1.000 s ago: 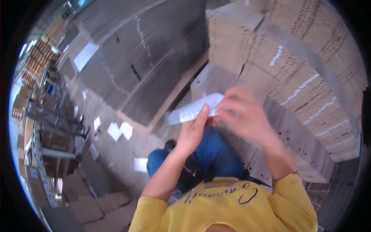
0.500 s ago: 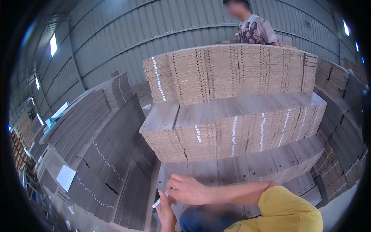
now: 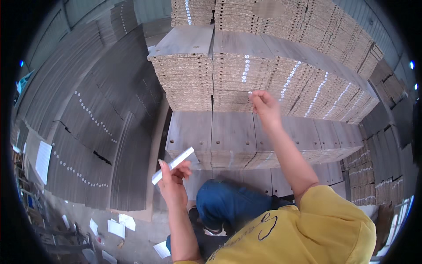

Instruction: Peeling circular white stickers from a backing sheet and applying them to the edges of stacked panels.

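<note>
While left hand (image 3: 173,186) grips flat white strip (image 3: 173,166), right hand (image 3: 267,110) pinches white dot (image 3: 250,93), rough chipboard edges (image 3: 189,81) behind

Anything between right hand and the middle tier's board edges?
Nothing visible. The right hand, a small white dot at its fingertips, is in front of the board edges, below the short dot column. Contact can't be told. The left hand and its white strip are lower left, out of the way.

The right grip (image 3: 266,105) reaches forward, fingertips (image 3: 255,99) pinched; the left grip (image 3: 175,179) (thumb (image 3: 164,169) upright) curls lower.
</note>
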Motion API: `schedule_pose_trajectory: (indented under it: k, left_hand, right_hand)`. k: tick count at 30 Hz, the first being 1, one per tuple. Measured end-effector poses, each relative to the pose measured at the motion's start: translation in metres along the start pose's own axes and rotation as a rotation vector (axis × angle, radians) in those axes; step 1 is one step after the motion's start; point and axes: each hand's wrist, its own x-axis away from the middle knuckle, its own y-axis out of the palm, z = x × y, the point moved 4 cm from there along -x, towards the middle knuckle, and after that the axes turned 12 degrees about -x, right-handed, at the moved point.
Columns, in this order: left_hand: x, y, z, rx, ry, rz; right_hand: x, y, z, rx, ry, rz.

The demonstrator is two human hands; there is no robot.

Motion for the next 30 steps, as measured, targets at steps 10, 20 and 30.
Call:
schedule_pose_trajectory:
  k: [10, 20, 30]
  left_hand:
    - [0.003, -0.022, -0.016, 0.005, -0.023, 0.003]
    - [0.010, -0.016, -0.024, -0.073, 0.000, -0.096]
    - [0.002, -0.014, -0.019, 0.001, 0.022, -0.229]
  right_hand:
    - [0.001, 0.036, 0.002, -0.037, -0.188, 0.136]
    - [-0.005, 0.031, 0.001, 0.106, -0.321, 0.287]
    - [0.075, 0.065, -0.022, 0.241, 0.102, -0.314]
